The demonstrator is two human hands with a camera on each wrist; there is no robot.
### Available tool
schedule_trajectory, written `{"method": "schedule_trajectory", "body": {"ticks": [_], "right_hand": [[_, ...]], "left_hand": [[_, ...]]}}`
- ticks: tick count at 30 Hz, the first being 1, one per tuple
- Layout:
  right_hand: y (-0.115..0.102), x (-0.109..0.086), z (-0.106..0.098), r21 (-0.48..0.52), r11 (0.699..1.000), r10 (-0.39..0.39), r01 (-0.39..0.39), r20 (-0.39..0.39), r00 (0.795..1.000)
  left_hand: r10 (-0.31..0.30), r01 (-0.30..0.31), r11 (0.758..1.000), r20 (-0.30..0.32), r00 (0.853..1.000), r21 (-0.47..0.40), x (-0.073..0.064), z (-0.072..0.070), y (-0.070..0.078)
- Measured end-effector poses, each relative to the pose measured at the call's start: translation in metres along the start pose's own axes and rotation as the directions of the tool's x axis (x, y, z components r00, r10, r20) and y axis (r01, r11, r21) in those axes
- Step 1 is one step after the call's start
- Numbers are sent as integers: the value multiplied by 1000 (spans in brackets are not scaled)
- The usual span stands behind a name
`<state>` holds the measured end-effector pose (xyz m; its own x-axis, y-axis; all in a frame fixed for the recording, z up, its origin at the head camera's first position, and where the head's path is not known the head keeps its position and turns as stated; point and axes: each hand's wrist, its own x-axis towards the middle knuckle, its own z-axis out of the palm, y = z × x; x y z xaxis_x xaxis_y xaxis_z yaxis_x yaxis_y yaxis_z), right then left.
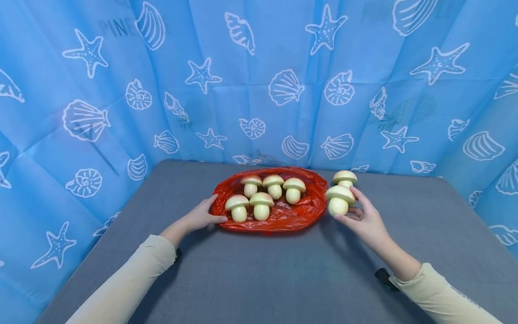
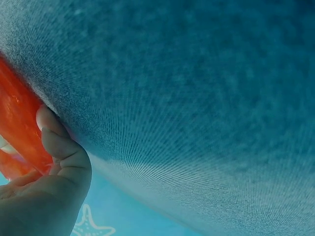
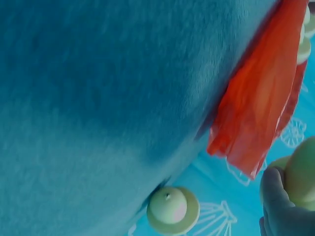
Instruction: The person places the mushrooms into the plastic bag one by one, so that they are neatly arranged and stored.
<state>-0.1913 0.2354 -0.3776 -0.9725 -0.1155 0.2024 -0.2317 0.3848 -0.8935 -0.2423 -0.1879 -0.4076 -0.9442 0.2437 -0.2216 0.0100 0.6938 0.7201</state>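
Note:
A red plastic bag lies spread wide on the table, with several pale mushrooms, such as this front one, standing inside it. At its left end my left hand holds the rim; in the left wrist view the thumb lies against the red plastic. My right hand grips a mushroom by its side, just right of the bag and apart from it. Behind that one, another mushroom stands on the table. It appears below the bag in the right wrist view.
A grey cloth covers the table. Close behind its back edge hangs a blue curtain printed with shells and starfish, which also runs along both sides. Dark straps show at the wrists.

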Motion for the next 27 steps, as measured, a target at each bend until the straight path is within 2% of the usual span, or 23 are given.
{"method": "schedule_trajectory", "body": {"ticks": [14,27], "right_hand": [[-6,2,19,124,992,-4,0,31,1000],[-17,8,30,127,992,10,-22,94,996]], "left_hand": [[-1,1,1000,-1,1000,9,0,0,0],[6,-6,1000,-2,1000,1,2,1,-1]]}}
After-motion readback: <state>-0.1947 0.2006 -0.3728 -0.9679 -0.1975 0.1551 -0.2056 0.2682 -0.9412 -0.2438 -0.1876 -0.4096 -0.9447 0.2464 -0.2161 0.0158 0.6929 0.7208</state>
